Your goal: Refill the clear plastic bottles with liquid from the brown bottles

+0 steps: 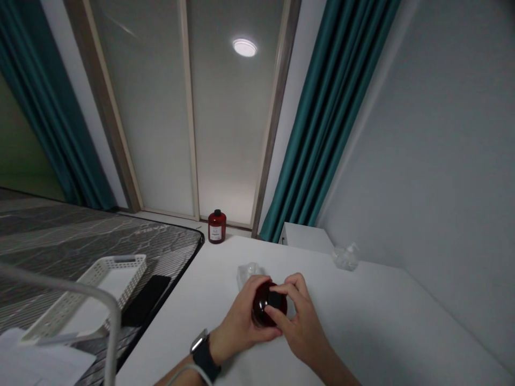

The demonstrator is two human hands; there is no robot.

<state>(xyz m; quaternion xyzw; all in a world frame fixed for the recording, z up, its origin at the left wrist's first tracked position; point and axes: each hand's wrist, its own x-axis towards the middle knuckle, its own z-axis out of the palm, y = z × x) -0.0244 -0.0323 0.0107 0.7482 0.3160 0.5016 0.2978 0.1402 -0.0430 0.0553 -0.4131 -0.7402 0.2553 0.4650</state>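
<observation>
Dark red bottle with black cap [260, 307] is sitting over the white tabletop [177, 332], near side | left hand [246, 316] is wrapping its fingers around the bottle's body | right hand [300, 316] is pinching the cap between thumb and fingers | crumpled clear plastic [246, 272] is lying just beyond

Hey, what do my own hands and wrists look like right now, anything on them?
Your left hand has a smartwatch with a dark band at the wrist, and a pale cord crosses that forearm. Your right hand and wrist look bare. No gloves or sleeves show.
</observation>
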